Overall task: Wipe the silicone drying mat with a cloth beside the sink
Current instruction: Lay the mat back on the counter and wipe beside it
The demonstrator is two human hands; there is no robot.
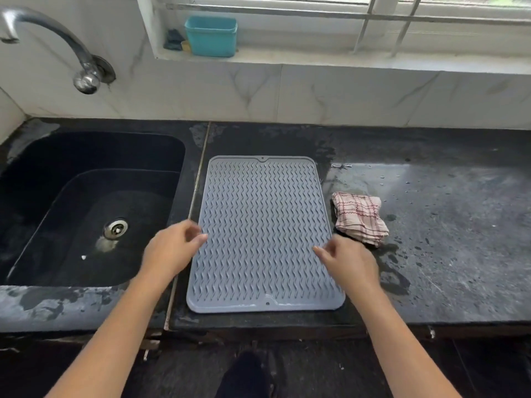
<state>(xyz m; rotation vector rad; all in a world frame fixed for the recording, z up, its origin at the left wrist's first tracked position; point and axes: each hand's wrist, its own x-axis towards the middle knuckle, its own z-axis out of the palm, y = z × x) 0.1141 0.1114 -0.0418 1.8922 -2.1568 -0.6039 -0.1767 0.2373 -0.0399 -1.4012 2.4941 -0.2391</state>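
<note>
A single head-worn wide-angle view looks steeply down and forward from close above the counter (431,239), sink (34,156) at frame left, window sill along the top.

Daylight from window (316,1) up top, glare on wet counter (431,196), wide-angle bend at edges.

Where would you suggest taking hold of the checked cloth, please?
Probably with the right hand, from above. The checked cloth lies bunched and folded on the counter, just right of the silicone drying mat, so its raised middle folds offer the easiest grip; its edges lie flat.
</note>
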